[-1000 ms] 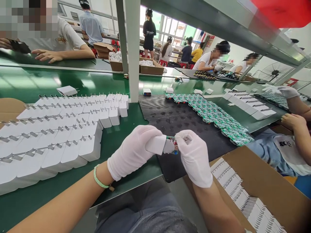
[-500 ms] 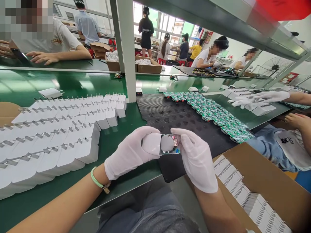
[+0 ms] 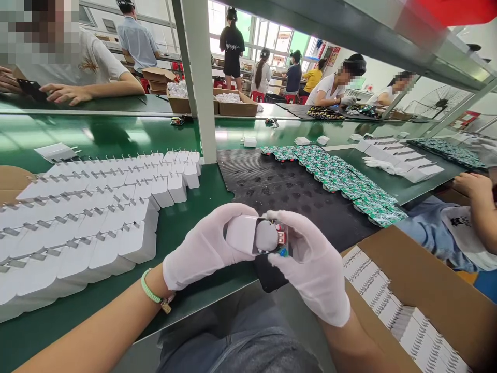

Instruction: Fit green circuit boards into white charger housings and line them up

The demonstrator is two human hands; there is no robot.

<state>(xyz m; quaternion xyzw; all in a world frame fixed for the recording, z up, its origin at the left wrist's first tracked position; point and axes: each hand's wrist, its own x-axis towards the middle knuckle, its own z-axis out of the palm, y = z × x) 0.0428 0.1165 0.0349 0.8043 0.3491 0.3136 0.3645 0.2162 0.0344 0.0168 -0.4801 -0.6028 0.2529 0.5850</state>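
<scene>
My left hand (image 3: 209, 243), in a white glove, is closed around a white plastic charger housing (image 3: 240, 234), its open end facing right. A circuit board (image 3: 280, 250) with a round grey pad (image 3: 266, 236) and a metal USB socket (image 3: 281, 237) sits partly inside that open end. My right hand (image 3: 314, 259), also gloved, pinches the board's protruding end, fingers above and thumb below. How deep the board sits inside is hidden by the housing.
Rows of white housings with metal prongs (image 3: 77, 223) stand on the green bench at left. Green circuit boards (image 3: 330, 176) lie on the black mat (image 3: 248, 178). At right, a cardboard box (image 3: 427, 280) holds more housings. Co-workers sit across the green conveyor (image 3: 135, 132).
My right fingers have shifted around the board's end, with the thumb now visible beneath it. Chargers on the conveyor have slid left. At right, a co-worker's gloved hand has withdrawn from the white housings.
</scene>
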